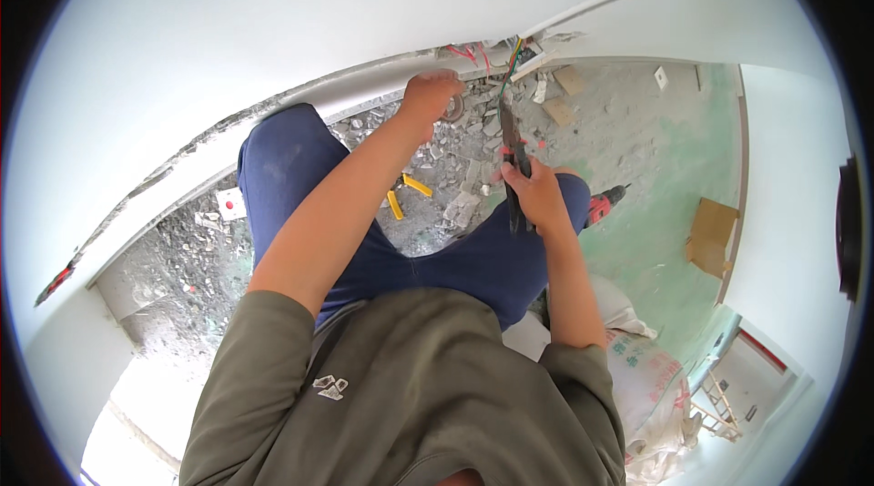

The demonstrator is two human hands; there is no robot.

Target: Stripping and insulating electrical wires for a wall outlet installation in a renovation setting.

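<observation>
My right hand [537, 190] is closed around a long, dark pair of pliers [510, 136] with black handles, held above my right knee. The far end of the pliers meets a thin green wire in a bundle of coloured wires [517, 54] that comes out at the wall's base. My left hand [431, 96] reaches out to the left of that bundle, its fingers curled at a greyish ring that looks like a roll of tape [454, 109]. Red wires [472, 53] stick out of the wall just beyond it. A yellow-handled tool [405, 195] lies on the rubble between my knees.
Broken rubble [464, 177] covers the floor along the wall. A red and black drill [605, 204] lies beside my right knee. Further right are a cardboard piece [712, 236] and filled sacks [642, 368]. A white plate [231, 204] with a red dot lies left.
</observation>
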